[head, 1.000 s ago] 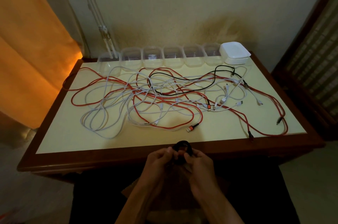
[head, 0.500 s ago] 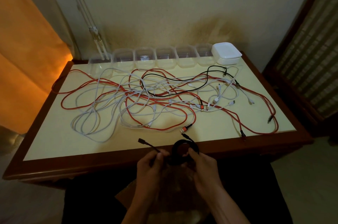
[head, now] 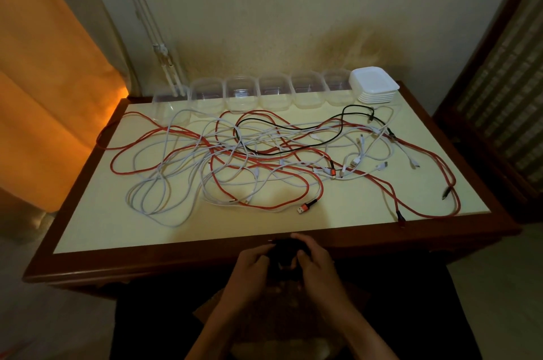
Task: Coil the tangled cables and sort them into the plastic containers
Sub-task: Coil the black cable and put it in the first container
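Dim yellow walls and an orange curtain (head: 44, 95) surround the cream counter with dark wooden rim (head: 205, 259). Both hands meet at its near edge: the left hand (head: 249, 264) and the right hand (head: 316, 261) curl their fingers (head: 302, 256) around a small black coiled cable (head: 283, 254), held between them. Straight ahead of the fingers, far across the tangle of red and white cables (head: 235, 160), stands the row of clear plastic containers (head: 273, 92); a stack of white lids (head: 373, 86) is ahead to the right. Neither hand seems nearer to the row.
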